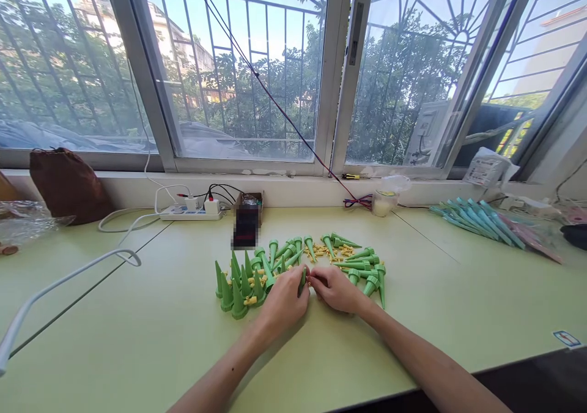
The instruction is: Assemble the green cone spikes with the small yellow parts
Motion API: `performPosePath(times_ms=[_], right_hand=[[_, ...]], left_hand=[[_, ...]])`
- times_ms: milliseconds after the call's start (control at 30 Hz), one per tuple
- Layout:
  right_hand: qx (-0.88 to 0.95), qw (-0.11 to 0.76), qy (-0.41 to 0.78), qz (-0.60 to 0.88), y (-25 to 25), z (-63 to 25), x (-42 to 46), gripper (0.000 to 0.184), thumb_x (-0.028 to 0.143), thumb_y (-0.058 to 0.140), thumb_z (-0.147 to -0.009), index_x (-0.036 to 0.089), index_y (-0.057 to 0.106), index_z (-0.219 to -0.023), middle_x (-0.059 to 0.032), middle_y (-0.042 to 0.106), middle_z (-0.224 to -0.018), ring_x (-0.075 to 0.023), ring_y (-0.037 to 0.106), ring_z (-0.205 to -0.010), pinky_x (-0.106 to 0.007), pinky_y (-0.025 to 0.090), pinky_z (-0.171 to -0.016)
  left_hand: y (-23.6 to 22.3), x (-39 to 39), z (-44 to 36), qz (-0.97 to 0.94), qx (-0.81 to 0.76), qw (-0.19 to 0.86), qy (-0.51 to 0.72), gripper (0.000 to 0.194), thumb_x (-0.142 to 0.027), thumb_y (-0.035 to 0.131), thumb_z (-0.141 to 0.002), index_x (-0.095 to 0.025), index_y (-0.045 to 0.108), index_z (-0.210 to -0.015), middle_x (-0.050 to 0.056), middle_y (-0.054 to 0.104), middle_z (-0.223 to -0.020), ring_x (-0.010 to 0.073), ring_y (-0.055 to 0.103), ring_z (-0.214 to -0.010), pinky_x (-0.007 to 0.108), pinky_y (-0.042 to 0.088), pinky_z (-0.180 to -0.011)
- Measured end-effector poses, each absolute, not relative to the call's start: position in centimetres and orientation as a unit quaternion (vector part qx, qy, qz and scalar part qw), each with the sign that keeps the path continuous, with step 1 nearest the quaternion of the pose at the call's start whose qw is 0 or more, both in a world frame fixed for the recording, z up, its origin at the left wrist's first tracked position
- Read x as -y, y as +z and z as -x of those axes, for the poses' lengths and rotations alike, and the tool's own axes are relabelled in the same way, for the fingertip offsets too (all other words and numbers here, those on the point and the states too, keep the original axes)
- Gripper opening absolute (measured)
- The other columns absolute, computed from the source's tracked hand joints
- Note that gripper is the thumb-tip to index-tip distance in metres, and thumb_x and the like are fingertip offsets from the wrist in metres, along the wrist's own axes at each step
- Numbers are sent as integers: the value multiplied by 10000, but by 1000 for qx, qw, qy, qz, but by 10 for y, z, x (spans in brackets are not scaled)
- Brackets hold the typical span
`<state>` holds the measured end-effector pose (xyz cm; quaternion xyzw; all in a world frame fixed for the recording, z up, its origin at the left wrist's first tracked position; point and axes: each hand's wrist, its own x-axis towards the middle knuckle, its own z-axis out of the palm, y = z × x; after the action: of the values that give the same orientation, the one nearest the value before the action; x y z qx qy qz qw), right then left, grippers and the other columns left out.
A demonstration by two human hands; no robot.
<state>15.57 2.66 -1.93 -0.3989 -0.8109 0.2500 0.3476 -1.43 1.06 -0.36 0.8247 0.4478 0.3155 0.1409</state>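
My left hand (288, 295) is closed around a green plastic watering spike (301, 282), partly hidden by the fingers. Right beside it, the fingertips of my right hand (338, 288) are pinched together at the spike's end; what they grip is too small and covered to make out. To the left, several green spikes (238, 301) stand points up, some with small yellow valves (250, 301) at their bases. More green spikes (362, 265) lie or lean on the right and behind my hands. Loose yellow pieces (323, 253) are scattered between the two groups.
All this lies on a pale green table (151, 321). Along the window sill are a power strip (192, 213), a small box (250, 205), a brown bag (68, 186), a jar (383, 204) and blue-green packets (481, 220). A white bent rod (68, 290) crosses the left side.
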Motion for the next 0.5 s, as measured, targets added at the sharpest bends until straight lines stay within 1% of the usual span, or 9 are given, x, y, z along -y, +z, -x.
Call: performPosePath(times_ms=[167, 400, 500], right_hand=[[812, 349, 242, 400, -20, -155, -27, 301, 208, 478, -955, 189, 433, -658, 40, 466, -575, -109, 368, -548, -240, 269, -543], [806, 352, 249, 406, -18, -155, -26, 269, 206, 478, -959, 193, 468, -691, 30, 511, -591, -117, 410, -549, -240, 287, -550], [807, 354, 243, 406, -19, -155, -27, 278, 213, 479, -959, 192, 461, -683, 29, 503, -595, -119, 407, -557, -243, 286, -552]], left_hand=[[-5, -11, 14, -826, -447, 136, 314, 139, -121, 428, -872, -199, 541, -850, 41, 636, -812, 190, 556, -705, 311, 409, -682], [-8, -13, 15, -826, -438, 150, 321, 174, -116, 410, -890, -189, 566, -911, 69, 654, -889, 223, 602, -833, 337, 437, -755], [-8, -13, 15, -823, -437, 157, 326, 179, -122, 412, -894, -187, 576, -924, 70, 657, -894, 226, 606, -844, 342, 445, -766]])
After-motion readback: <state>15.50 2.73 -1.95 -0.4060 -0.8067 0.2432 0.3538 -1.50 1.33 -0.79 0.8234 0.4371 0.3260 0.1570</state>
